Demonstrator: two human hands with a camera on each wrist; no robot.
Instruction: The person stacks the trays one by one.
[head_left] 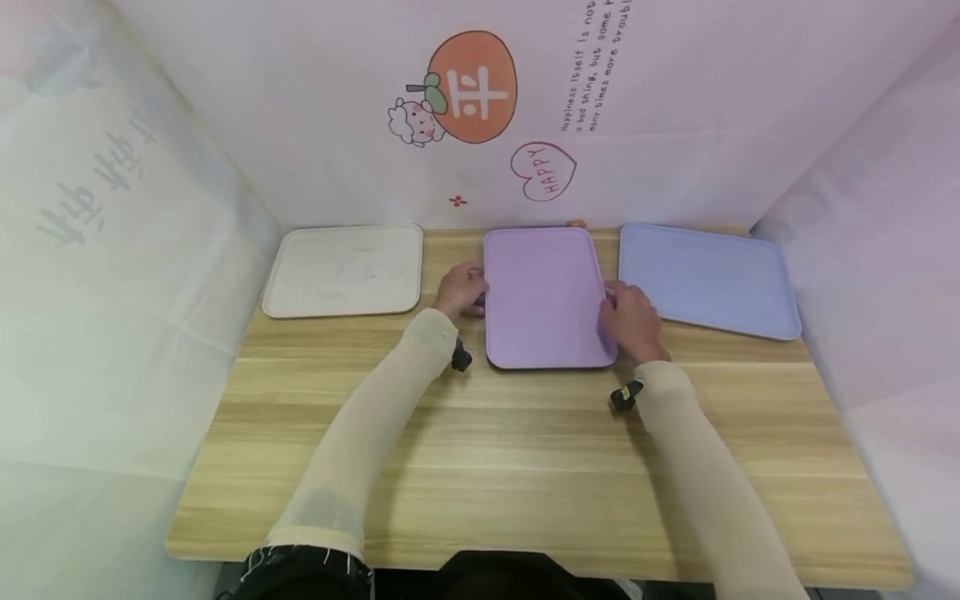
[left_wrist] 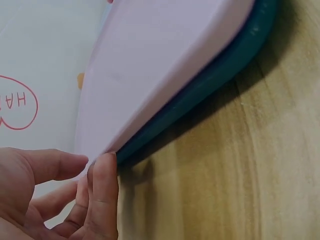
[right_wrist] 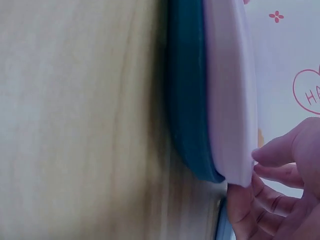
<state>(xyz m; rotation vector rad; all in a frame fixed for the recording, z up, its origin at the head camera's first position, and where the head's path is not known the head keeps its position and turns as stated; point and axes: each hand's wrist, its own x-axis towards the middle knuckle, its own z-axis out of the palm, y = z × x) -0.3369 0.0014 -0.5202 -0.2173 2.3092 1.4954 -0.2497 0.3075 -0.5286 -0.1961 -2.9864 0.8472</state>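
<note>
A purple tray [head_left: 546, 298] lies in the middle at the back, on top of a dark teal tray [left_wrist: 200, 107] whose side shows below it in both wrist views. My left hand [head_left: 461, 289] pinches the purple tray's left edge, thumb above and fingers at the rim's underside. On the opposite edge, my right hand [head_left: 633, 321] holds the purple rim between thumb and fingers. In the right wrist view the teal tray [right_wrist: 187, 95] sits under the purple one, and my fingers [right_wrist: 242, 207] reach beneath the purple corner.
To the left on the wooden table [head_left: 525, 475] lies a white tray [head_left: 345, 271]. A blue tray [head_left: 708, 279] lies slightly angled at the right, close beside my right hand. Printed white cloth [head_left: 315, 125] walls the back and both sides.
</note>
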